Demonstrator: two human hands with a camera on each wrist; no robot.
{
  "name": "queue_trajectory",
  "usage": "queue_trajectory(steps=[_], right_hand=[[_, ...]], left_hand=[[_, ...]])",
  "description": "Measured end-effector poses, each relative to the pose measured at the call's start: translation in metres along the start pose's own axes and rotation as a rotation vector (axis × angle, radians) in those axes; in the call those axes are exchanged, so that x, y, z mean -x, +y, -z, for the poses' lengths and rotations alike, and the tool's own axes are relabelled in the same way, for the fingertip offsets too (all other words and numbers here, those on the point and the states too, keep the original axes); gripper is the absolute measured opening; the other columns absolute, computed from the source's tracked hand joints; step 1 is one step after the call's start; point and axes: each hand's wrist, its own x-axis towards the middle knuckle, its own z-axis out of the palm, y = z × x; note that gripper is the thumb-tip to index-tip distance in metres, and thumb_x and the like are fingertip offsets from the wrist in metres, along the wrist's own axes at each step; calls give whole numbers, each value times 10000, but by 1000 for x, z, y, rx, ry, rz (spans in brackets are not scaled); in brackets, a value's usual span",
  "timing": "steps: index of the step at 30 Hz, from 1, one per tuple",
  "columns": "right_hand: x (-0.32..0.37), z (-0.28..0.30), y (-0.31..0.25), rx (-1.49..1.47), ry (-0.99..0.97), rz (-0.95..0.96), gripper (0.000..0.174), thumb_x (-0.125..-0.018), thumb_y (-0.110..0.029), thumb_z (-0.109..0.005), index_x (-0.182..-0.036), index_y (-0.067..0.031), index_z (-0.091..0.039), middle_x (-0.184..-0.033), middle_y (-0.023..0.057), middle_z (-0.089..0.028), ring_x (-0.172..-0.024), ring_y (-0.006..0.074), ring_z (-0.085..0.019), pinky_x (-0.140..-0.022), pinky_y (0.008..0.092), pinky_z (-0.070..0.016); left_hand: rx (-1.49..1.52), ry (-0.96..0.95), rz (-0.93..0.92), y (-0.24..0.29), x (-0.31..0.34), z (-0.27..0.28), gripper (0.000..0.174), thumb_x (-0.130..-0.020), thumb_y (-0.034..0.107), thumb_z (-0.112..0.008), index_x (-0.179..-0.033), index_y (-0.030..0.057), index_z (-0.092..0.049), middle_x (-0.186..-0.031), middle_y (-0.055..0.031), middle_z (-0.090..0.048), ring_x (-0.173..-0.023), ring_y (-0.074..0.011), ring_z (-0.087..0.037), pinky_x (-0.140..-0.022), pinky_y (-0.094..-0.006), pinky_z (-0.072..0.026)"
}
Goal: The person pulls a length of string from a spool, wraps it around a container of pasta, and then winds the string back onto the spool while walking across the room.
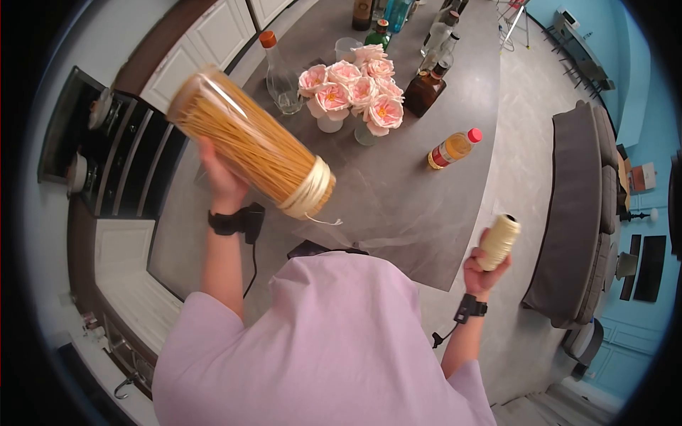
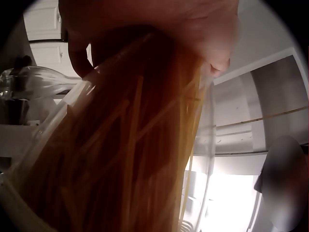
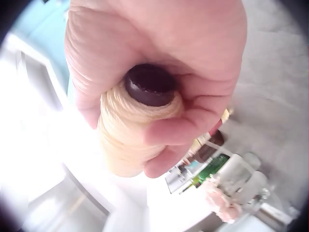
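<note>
My left hand [image 1: 226,183] grips a tall clear jar of spaghetti [image 1: 245,135], held tilted above the table. Cream twine [image 1: 307,188] is wound in a band round the jar's lower end, and a short loose tail hangs from it. In the left wrist view, fingers curl over both sides of the jar [image 2: 130,145], with the dry strands visible through its wall. Off to the right, my right hand [image 1: 482,275] holds a spool of cream twine [image 1: 499,243]. Fingers wrap the spool [image 3: 128,135] in the right wrist view, its dark core end [image 3: 150,86] showing near the palm.
Pink roses [image 1: 355,89] in small vases stand mid-table. A clear bottle with an orange cap [image 1: 283,85], a brown bottle [image 1: 425,92] and a red-capped bottle [image 1: 455,149] stand around them on the grey table [image 1: 398,206]. Beyond its right edge is a dark sofa [image 1: 572,213].
</note>
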Motion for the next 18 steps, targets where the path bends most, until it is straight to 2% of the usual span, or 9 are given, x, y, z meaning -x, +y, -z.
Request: queue_trajectory(steps=[2, 4, 8, 10, 14, 15, 16, 17, 18], right_hand=[[20, 16, -28, -216, 109, 289, 770, -986, -423, -713, -1639, -148, -413, -1621, 25, -531, -992, 189, -703, -596, 243, -542], [47, 38, -68, -285, 149, 420, 796, -951, -359, -749, -1644, -152, -417, -1635, -12, -531, -1083, 185, -713, -643, 256, -549], [126, 82, -160, -241, 292, 654, 768, -934, -343, -722, -1617, -107, -464, -1567, 23, -603, -1155, 185, -723, -661, 286, -558], [169, 96, -204, -213, 452, 800, 711, -917, -367, -692, -1561, -107, -538, -1476, 85, -675, -1092, 214, -758, -630, 288, -568], [254, 116, -270, 263, 1051, 1035, 602, -972, -525, -647, -1404, -107, -629, -1213, 59, -772, -1026, 186, -774, -606, 268, -577], [279, 115, -286, 321, 1147, 993, 587, -992, -613, -608, -1328, -135, -661, -1091, 41, -786, -956, 161, -769, -573, 270, -550], [305, 120, -295, 455, 1298, 1004, 613, -1014, -679, -571, -1366, -183, -641, -1110, 19, -803, -832, 103, -733, -562, 224, -510], [349, 145, -316, 541, 1378, 993, 621, -1034, -696, -553, -1341, -163, -645, -1080, 44, -804, -761, 122, -696, -556, 219, -485], [350, 118, -300, 724, 1611, 1104, 626, -1047, -681, -564, -1330, -128, -638, -1068, 88, -805, -733, 160, -690, -543, 235, -494]], left_hand=[[-8, 67, -160, 32, -3, -17, 1034, -992, 819, -533, -1681, 82, -307, -1654, -132, -447, -1475, -283, -493, -1189, -453, -450], [-57, 78, -235, 56, -12, -19, 1034, -991, 815, -540, -1691, 94, -295, -1662, -131, -436, -1491, -287, -475, -1204, -456, -433], [-205, 107, -345, 84, -32, 14, 1034, -992, 805, -550, -1706, 109, -273, -1680, -129, -412, -1514, -295, -450, -1234, -460, -400], [-197, 118, -335, 100, -41, 32, 1027, -996, 798, -547, -1707, 110, -275, -1686, -127, -411, -1517, -298, -449, -1239, -464, -396], [-144, 190, -292, 143, -68, 92, 968, -1028, 767, -508, -1712, 118, -287, -1695, -127, -421, -1523, -314, -456, -1251, -489, -391], [-177, 263, -285, 160, -72, 94, 917, -1058, 743, -460, -1711, 121, -294, -1697, -132, -424, -1523, -320, -462, -1253, -496, -395], [-202, 294, -286, 176, -77, 103, 893, -1074, 728, -432, -1707, 112, -298, -1697, -129, -423, -1519, -318, -467, -1253, -485, -397], [-216, 314, -292, 192, -82, 113, 889, -1074, 730, -428, -1699, 109, -311, -1687, -132, -437, -1509, -316, -475, -1248, -481, -396], [-230, 336, -300, 206, -86, 122, 886, -1074, 732, -423, -1692, 105, -324, -1677, -136, -451, -1498, -315, -484, -1244, -476, -395]])
